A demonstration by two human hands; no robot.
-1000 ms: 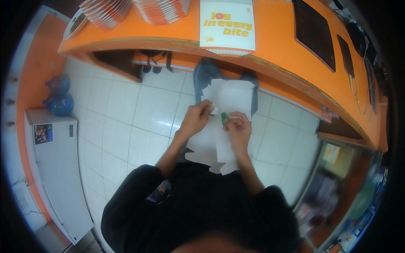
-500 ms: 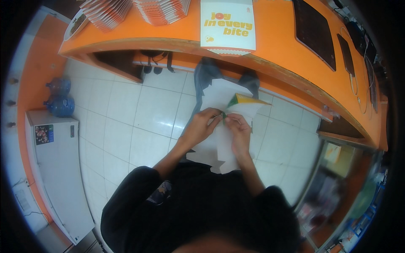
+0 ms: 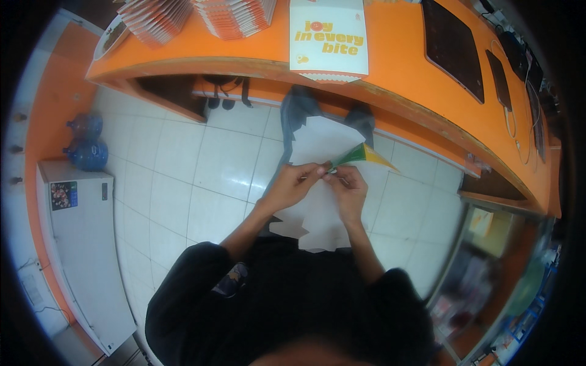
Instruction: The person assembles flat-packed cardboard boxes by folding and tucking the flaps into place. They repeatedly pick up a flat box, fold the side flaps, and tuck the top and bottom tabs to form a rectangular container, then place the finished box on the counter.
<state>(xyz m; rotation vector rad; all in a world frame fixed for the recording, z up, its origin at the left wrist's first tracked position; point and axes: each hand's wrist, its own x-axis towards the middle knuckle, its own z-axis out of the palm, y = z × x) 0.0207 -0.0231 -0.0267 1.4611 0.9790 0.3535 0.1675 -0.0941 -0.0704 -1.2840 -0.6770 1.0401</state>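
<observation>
White flat cardboard pieces (image 3: 326,137) with notched edges lie across my lap. Over them, a green and yellow printed card piece (image 3: 357,155) is pinched at its narrow green end, its yellow tip pointing to the right. My left hand (image 3: 298,184) grips that end from the left, thumb and fingers pressed together. From the right, the bent fingers of my right hand (image 3: 349,192) close on the same spot, close beside the left thumb. The fingers hide the exact point of contact, and the fold there is too small to make out.
An orange curved counter (image 3: 397,43) stands ahead, bearing a white printed carton (image 3: 329,30), two stacks of folded cartons (image 3: 155,21), a tablet (image 3: 453,49) and a phone (image 3: 499,79). To the left are a white freezer (image 3: 85,244) and blue water jugs (image 3: 85,152).
The printed piece has turned, so more of its green face shows and its white side no longer spreads to the right. Both hands have shifted slightly, still pinching its end.
</observation>
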